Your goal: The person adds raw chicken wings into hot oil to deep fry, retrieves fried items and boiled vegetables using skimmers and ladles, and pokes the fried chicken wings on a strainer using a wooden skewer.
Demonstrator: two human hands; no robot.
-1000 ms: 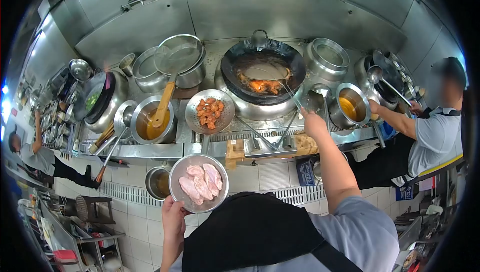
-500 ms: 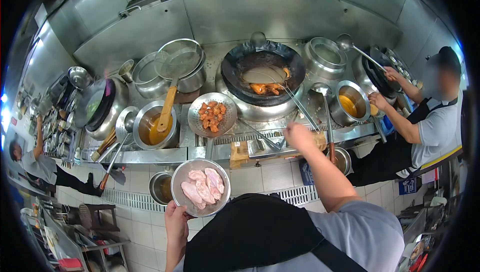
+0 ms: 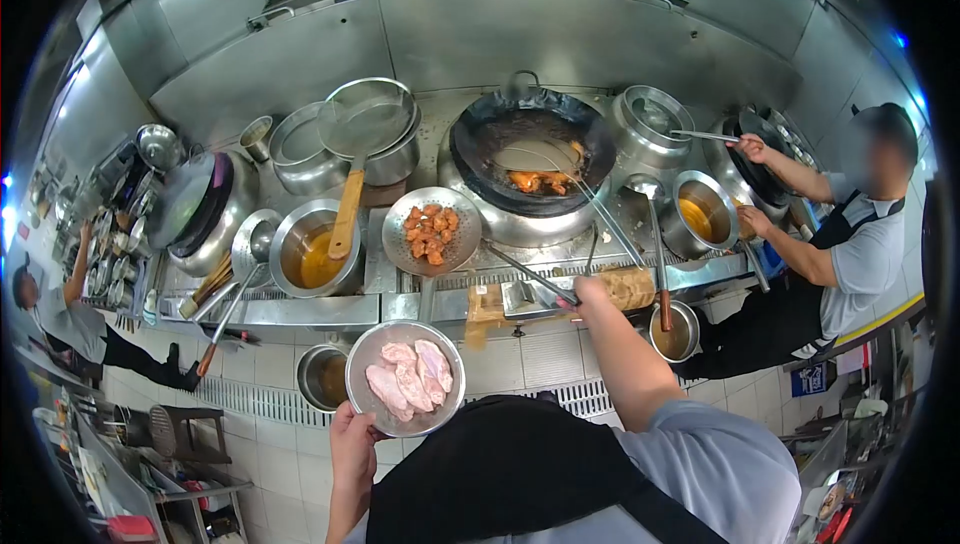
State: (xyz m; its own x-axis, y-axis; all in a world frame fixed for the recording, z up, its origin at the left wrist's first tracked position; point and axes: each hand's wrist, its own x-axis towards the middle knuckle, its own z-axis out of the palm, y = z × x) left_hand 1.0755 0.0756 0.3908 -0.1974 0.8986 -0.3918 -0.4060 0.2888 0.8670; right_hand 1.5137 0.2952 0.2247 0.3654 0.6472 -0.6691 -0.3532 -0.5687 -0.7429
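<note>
Silvery metal was the bowl point(image 3: 445, 407) which the left hand point(image 3: 353, 439) gripped by its rim, before the front edge of the bench point(image 3: 330, 310). Inside lay about four raw meat pieces point(image 3: 408, 384). The right hand point(image 3: 592, 292) was closed on the end of dark tongs point(image 3: 540, 279) at this edge. Nearby, one perforated ladle point(image 3: 395, 234) carried browned pieces point(image 3: 432, 234); behind stood one black wok point(image 3: 480, 129). Two pots point(image 3: 345, 282) of amber liquid stood along the front edge. At far right, one blue box point(image 3: 812, 381) bore white marks, too small for reading.
</note>
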